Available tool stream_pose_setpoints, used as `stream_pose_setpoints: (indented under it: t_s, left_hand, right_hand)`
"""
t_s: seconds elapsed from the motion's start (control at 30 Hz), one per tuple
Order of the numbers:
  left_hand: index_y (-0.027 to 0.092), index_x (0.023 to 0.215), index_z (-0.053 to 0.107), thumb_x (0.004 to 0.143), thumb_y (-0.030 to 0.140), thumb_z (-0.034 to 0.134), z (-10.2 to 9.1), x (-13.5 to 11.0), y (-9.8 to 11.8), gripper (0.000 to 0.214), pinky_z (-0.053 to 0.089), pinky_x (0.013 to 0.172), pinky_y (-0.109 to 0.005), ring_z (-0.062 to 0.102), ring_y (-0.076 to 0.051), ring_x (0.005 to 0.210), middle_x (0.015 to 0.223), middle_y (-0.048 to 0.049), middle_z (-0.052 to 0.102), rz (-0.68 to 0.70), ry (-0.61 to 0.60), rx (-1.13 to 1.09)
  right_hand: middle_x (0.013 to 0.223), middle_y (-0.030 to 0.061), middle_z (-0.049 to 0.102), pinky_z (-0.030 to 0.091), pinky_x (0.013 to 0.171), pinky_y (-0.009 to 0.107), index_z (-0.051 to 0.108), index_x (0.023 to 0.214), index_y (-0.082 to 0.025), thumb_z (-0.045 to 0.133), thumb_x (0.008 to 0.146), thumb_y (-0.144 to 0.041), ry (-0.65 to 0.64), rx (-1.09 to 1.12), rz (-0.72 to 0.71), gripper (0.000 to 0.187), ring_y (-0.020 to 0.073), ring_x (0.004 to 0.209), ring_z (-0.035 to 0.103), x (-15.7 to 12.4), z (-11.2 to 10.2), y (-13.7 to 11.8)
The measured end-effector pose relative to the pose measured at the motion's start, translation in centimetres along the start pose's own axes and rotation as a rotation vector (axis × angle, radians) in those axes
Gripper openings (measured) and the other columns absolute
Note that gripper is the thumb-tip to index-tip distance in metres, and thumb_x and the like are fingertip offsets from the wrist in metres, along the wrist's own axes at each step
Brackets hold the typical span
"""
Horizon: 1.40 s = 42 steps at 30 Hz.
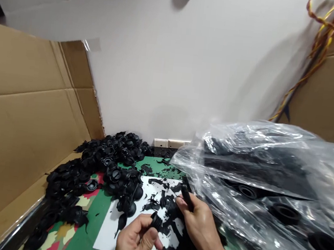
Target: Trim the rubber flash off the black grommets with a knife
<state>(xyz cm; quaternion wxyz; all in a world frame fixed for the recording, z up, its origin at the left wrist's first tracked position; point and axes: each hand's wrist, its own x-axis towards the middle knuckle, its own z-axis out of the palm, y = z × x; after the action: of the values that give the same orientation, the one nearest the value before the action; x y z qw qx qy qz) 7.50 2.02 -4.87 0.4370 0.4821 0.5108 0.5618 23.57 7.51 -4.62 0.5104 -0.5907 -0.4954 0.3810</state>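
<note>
Part (156, 221), black, ribbed, pinched in your left hand (137, 239); lies left of black handle (187, 198) clamped in your right hand (203, 223), its long axis slanting away-left.

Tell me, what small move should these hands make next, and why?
Perhaps bring the right hand, with its slim black object, to the ribbed black piece in the left hand. The two held things are apart, and black scraps strewn over the white sheet suggest trimming, though I can't tell exactly what the slim object is.
</note>
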Motion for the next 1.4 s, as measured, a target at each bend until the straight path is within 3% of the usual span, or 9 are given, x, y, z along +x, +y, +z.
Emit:
stream_pose_setpoints:
  t_s: [0.17, 0.33, 0.5, 0.6, 0.8, 1.0, 1.17, 1.27, 1.4]
  left_hand:
    - [0.016, 0.066, 0.070, 0.058, 0.061, 0.074, -0.6, 1.0, -0.1, 0.046, 0.034, 0.043, -0.021, 0.044, -0.011, 0.041, 0.042, -0.0031, 0.063, -0.062, 0.067, -0.048]
    - [0.013, 0.072, 0.071, 0.061, 0.059, 0.073, -0.5, 0.8, -0.4, 0.047, 0.026, 0.040, -0.019, 0.032, -0.007, 0.037, 0.040, -0.0033, 0.063, -0.131, 0.021, -0.133]
    - [0.012, 0.074, 0.072, 0.060, 0.055, 0.076, -0.6, 1.0, -0.5, 0.046, 0.019, 0.038, -0.016, 0.028, -0.003, 0.035, 0.040, -0.0032, 0.062, -0.165, -0.014, -0.191]
    - [0.012, 0.073, 0.072, 0.059, 0.051, 0.079, -0.6, 1.1, -0.1, 0.042, 0.022, 0.037, -0.014, 0.040, -0.003, 0.035, 0.046, -0.0049, 0.066, -0.249, -0.027, -0.303]
    - [0.012, 0.074, 0.068, 0.067, 0.047, 0.075, -0.7, 1.1, 0.1, 0.036, 0.029, 0.039, -0.017, 0.059, -0.012, 0.040, 0.058, -0.0056, 0.070, -0.416, -0.126, -0.520]
    - [0.014, 0.075, 0.065, 0.072, 0.050, 0.070, -0.3, 1.0, -0.2, 0.036, 0.026, 0.036, -0.017, 0.061, -0.011, 0.038, 0.074, -0.0077, 0.074, -0.394, -0.215, -0.532]
    - [0.015, 0.077, 0.062, 0.073, 0.055, 0.066, -0.1, 1.1, -0.2, 0.041, 0.022, 0.033, -0.013, 0.060, -0.009, 0.034, 0.063, -0.0045, 0.071, -0.295, -0.270, -0.385]
    - [0.017, 0.083, 0.058, 0.072, 0.055, 0.067, -0.3, 1.2, -0.1, 0.040, 0.020, 0.031, -0.010, 0.056, -0.006, 0.030, 0.061, -0.0002, 0.068, -0.242, -0.172, -0.268]
    - [0.019, 0.083, 0.056, 0.062, 0.049, 0.078, -0.2, 1.2, 0.2, 0.043, 0.030, 0.031, -0.010, 0.056, -0.008, 0.034, 0.053, 0.0042, 0.062, -0.237, -0.060, -0.312]
  right_hand:
    - [0.095, 0.0079, 0.069, 0.045, 0.081, 0.037, 0.068, 0.082, -0.019, 0.052, 0.076, -0.036, -0.127, -0.049, -0.147, 0.024, 0.0276, 0.091, 0.061, -0.7, 0.2, -0.1]
    - [0.077, 0.0049, 0.062, 0.047, 0.069, 0.032, 0.062, 0.068, -0.019, 0.054, 0.078, -0.038, -0.064, -0.063, -0.200, 0.022, 0.0226, 0.073, 0.059, -1.0, 0.1, -0.1]
    - [0.082, 0.0065, 0.065, 0.047, 0.069, 0.033, 0.069, 0.081, -0.019, 0.058, 0.074, -0.042, -0.049, -0.008, -0.129, 0.027, 0.0246, 0.075, 0.059, -1.2, -0.2, -0.3]
    - [0.076, 0.0058, 0.065, 0.045, 0.067, 0.032, 0.070, 0.080, -0.018, 0.059, 0.073, -0.051, -0.096, 0.081, -0.086, 0.036, 0.0245, 0.073, 0.059, -1.3, -0.2, -0.4]
    - [0.044, -0.0061, 0.040, 0.028, 0.042, 0.024, 0.070, 0.083, -0.013, 0.059, 0.071, -0.064, -0.247, 0.234, 0.070, 0.053, 0.0110, 0.041, 0.036, -1.2, 0.4, 0.4]
    - [0.063, 0.0027, 0.061, 0.039, 0.057, 0.027, 0.070, 0.073, -0.013, 0.068, 0.063, -0.061, -0.317, 0.258, 0.097, 0.049, 0.0171, 0.061, 0.052, -1.9, 1.1, -0.9]
    - [0.046, -0.0044, 0.049, 0.036, 0.053, 0.026, 0.059, 0.065, -0.015, 0.070, 0.064, -0.056, -0.474, 0.430, 0.162, 0.042, 0.0132, 0.049, 0.046, -2.7, 1.6, -2.0]
    - [0.054, -0.0008, 0.055, 0.037, 0.056, 0.027, 0.057, 0.063, -0.016, 0.066, 0.071, -0.045, -0.439, 0.402, 0.076, 0.032, 0.0148, 0.054, 0.049, -2.9, 1.5, -1.9]
    - [0.065, 0.0017, 0.057, 0.040, 0.058, 0.027, 0.062, 0.062, -0.017, 0.060, 0.076, -0.027, -0.278, 0.231, -0.204, 0.017, 0.0167, 0.062, 0.054, -3.3, 1.5, -1.6]
